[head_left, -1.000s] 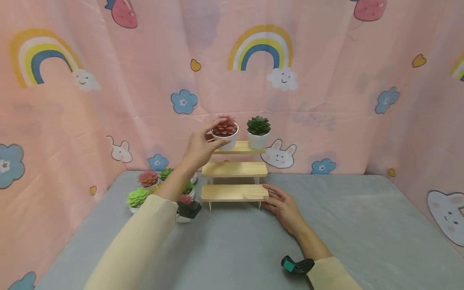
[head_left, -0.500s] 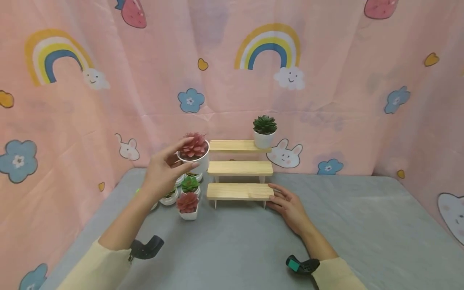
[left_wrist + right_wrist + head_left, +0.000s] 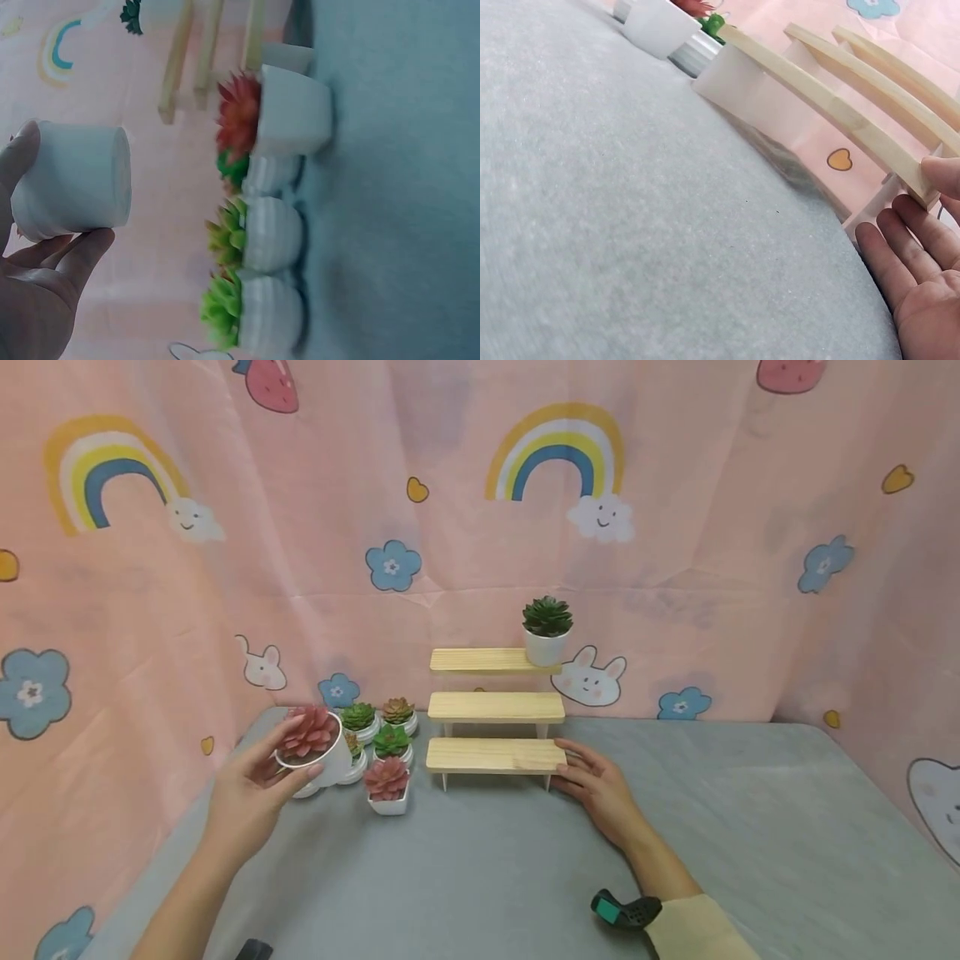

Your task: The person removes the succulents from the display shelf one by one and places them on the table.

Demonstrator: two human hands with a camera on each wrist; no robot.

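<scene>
Left hand [image 3: 251, 789] curled around red succulent pot [image 3: 311, 747], held above worktop [image 3: 487, 868] beside potted cluster [image 3: 378, 739]; right hand [image 3: 596, 785] flat, relaxed fingers touching wooden step shelf [image 3: 491, 756].

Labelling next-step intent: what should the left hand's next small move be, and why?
Probably lower the white pot with the pink succulent to the grey tabletop beside the cluster of small potted succulents: the left hand grips it slightly tilted, just above that spot.
</scene>
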